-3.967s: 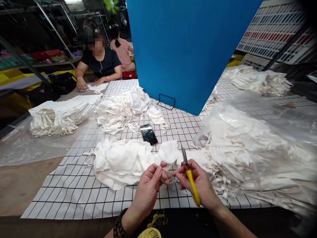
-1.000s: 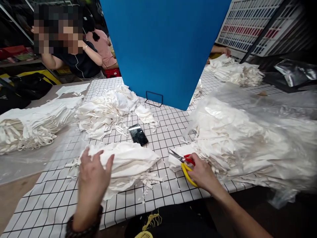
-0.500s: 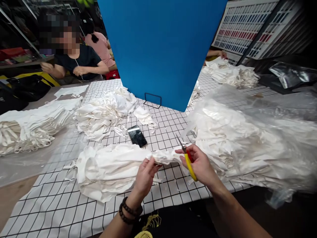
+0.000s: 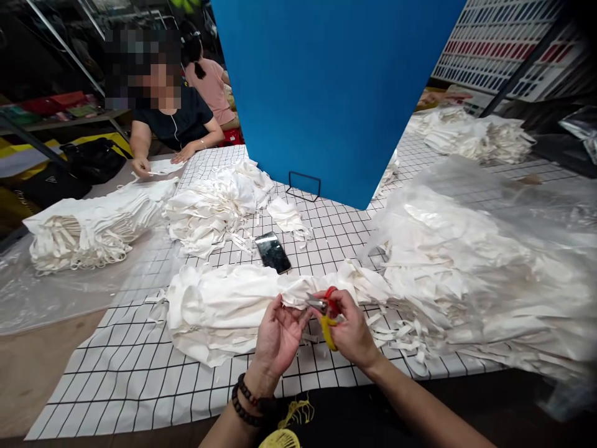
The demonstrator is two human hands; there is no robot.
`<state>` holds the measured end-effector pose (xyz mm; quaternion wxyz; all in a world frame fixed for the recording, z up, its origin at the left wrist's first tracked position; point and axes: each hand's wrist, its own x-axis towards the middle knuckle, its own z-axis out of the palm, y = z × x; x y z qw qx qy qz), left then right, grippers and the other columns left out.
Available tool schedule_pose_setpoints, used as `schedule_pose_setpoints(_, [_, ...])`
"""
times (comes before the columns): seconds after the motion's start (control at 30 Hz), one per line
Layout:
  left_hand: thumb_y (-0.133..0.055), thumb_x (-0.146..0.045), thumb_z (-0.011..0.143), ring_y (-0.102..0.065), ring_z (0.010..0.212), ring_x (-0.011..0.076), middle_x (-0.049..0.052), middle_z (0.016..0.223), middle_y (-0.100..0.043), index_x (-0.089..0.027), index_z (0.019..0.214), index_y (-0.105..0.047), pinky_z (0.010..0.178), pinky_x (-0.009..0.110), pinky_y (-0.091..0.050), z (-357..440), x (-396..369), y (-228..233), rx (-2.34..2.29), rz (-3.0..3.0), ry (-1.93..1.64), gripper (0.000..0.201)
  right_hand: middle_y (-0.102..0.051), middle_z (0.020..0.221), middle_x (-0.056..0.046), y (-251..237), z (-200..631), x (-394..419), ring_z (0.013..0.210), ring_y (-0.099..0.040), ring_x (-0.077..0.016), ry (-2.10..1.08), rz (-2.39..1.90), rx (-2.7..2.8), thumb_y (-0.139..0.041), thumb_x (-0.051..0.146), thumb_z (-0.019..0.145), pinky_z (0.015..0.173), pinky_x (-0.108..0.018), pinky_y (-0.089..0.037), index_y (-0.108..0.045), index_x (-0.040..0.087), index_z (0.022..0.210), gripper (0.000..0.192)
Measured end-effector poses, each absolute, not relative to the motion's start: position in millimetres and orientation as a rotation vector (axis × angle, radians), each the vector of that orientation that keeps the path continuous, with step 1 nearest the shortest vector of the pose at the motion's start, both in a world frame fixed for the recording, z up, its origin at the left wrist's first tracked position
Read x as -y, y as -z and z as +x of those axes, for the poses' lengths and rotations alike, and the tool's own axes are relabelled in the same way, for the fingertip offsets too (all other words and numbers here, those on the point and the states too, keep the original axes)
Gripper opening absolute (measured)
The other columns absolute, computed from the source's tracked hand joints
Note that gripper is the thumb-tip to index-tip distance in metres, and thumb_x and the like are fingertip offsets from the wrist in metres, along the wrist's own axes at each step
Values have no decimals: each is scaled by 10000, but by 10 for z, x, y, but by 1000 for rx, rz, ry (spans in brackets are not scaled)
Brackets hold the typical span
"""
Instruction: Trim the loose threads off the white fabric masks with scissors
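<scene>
The right hand gripped small snips, yellow and red handled, with its fingers curled around the handles and the short blades pointing left. The left hand was half open, palm up, its fingers pinching the near edge of a white cloth piece right at the blade tips. A dark bead bracelet circled the left wrist. That cloth piece lay at the right end of a loose white pile on the near middle of the bench, which had a white covering with a black grid. Just beyond the pile lay a dark phone. To the right sat a large heap of white cloth under clear plastic. Farther left were two more stacks. A tall blue board stood upright at the far middle. At the far left, a person in a black top sat at the bench.
</scene>
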<state>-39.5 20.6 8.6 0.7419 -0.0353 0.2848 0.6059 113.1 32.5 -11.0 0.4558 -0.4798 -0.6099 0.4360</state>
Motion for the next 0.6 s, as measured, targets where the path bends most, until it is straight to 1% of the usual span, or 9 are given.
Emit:
schedule_pose_setpoints(0.07, [-457, -220, 960, -669, 1025, 196, 108, 1072, -726, -128, 1070, -664, 942, 348, -511, -383, -196, -86, -620, -45, -1311, 252, -670, 938, -27, 100, 1127, -379, 712, -605, -158, -1185, -1219, 1596, -691, 246, 778, 653, -274, -503, -530, 236, 949, 235])
schedule_pose_setpoints(0.17, [-437, -220, 971, -667, 1016, 193, 112, 1090, -719, -123, 1117, -651, 949, 347, -505, -389, -191, -83, -615, -23, -1297, 277, -678, 862, -13, 119, 1153, -435, 746, -633, -180, -1281, -1286, 1599, -688, 266, 774, 656, -276, -505, -514, 234, 889, 211])
schedule_pose_setpoints(0.27, [-422, -228, 980, -661, 1032, 198, 111, 1099, -716, -125, 1137, -645, 979, 370, -488, -399, -179, -70, -607, -17, -1267, 292, -688, 923, -26, 123, 1180, -433, 782, -645, -184, -1291, -1282, 1576, -689, 290, 773, 690, -282, -510, -498, 236, 909, 241])
schedule_pose_setpoints(0.4, [-406, -222, 980, -652, 1061, 197, 111, 1107, -715, -115, 1126, -651, 986, 354, -483, -371, -162, -68, -616, 3, -1238, 304, -683, 968, -24, 108, 1163, -411, 814, -638, -193, -1215, -1333, 1628, -685, 281, 759, 756, -318, -498, -520, 239, 998, 293])
schedule_pose_setpoints(0.5, [-405, -220, 972, -633, 1108, 212, 108, 1092, -720, -108, 1094, -662, 1004, 358, -468, -346, -172, -85, -631, 14, -1244, 306, -681, 925, -15, 147, 1132, -419, 807, -638, -195, -1256, -1303, 1609, -653, 215, 741, 728, -312, -497, -533, 228, 947, 239])
schedule_pose_setpoints(0.6, [-420, -229, 963, -642, 1083, 204, 94, 1070, -728, -126, 1066, -671, 995, 351, -467, -359, -174, -87, -677, 10, -1241, 289, -671, 923, -18, 168, 1142, -411, 789, -637, -179, -1305, -1252, 1584, -637, 195, 744, 678, -277, -502, -508, 225, 920, 221])
